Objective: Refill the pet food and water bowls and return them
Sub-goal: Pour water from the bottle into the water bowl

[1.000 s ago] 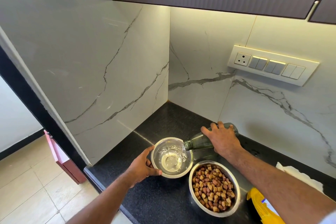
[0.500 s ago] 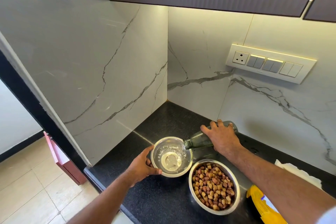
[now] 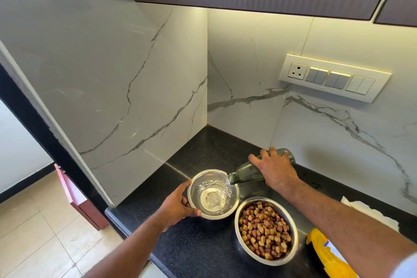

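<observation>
Now the right hand (image 3: 276, 170) grips the green glass bottle (image 3: 246, 172), tipped almost flat — water runs from its mouth into the water bowl (image 3: 213, 194); the left hand (image 3: 178, 206) holds this bowl by its rim, near the counter's (image 3: 203, 244) left edge; the food bowl (image 3: 266, 230), full of kibble, stands just beside it, toward the front edge.

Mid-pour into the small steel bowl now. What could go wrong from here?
1. The tilted green glass bottle has its mouth right at the rim of the small steel water bowl, so the stream could spill onto the black granite counter.
2. Splashes may wet the kibble in the larger steel bowl close alongside.
3. The left hand grips only the bowl's near rim; it may tip.
</observation>
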The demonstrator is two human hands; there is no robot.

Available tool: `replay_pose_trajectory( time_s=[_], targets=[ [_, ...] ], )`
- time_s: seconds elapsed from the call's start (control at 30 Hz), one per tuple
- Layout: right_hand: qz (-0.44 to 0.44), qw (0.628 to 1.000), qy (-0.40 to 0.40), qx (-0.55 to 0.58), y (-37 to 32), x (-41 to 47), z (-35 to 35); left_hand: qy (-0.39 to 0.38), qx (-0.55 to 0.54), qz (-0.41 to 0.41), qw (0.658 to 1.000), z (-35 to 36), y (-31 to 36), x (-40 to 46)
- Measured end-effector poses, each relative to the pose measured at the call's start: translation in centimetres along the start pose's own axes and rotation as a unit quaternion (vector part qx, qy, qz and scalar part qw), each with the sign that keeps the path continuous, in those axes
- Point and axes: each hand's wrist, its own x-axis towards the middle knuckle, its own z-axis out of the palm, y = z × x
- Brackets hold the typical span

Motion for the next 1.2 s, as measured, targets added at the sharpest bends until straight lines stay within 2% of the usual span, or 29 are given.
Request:
replay_pose_trajectory(
  time_s=[1.2],
  targets=[
    [0.008, 0.999, 0.011, -0.042, 0.27, 0.12, 0.20, 0.000, 0.001, 0.004, 1.000, 0.08, -0.65, 0.50]
  ],
)
